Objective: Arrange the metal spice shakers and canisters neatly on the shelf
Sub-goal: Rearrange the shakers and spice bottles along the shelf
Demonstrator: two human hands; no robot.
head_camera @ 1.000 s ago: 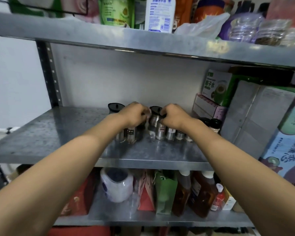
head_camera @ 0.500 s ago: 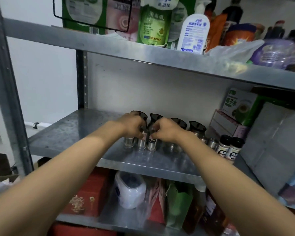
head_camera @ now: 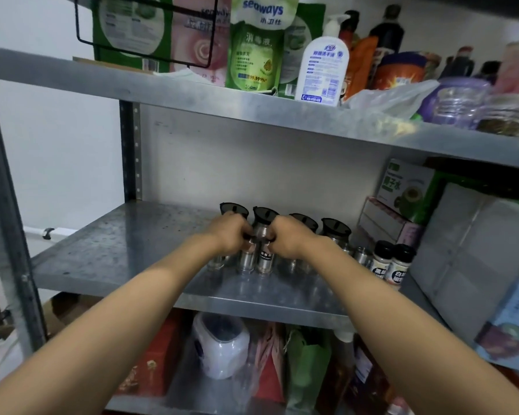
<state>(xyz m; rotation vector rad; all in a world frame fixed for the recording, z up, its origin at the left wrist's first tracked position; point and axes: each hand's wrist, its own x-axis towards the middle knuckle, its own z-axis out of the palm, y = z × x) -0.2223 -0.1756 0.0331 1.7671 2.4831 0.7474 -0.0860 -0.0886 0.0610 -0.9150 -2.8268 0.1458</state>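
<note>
On the middle metal shelf (head_camera: 126,253) stands a front row of small metal spice shakers (head_camera: 246,260) and behind them a back row of taller metal canisters with black lids (head_camera: 336,229). My left hand (head_camera: 231,235) curls round the top of a small shaker at the row's left part. My right hand (head_camera: 285,238) grips the top of the labelled shaker (head_camera: 265,259) beside it. Both hands sit close together and hide the shaker tops. More small shakers (head_camera: 361,254) continue to the right.
Two black-capped plastic spice jars (head_camera: 397,266) stand right of the shakers, then grey and green boxes (head_camera: 468,244). The shelf's left half is bare metal. The upper shelf (head_camera: 252,106) holds bottles and pouches; the lower shelf holds bags and bottles.
The view has swung left and up, bringing the left upright and upper shelf goods into sight. Both hands stay on the small shakers, now closer together over the left part of the row.
</note>
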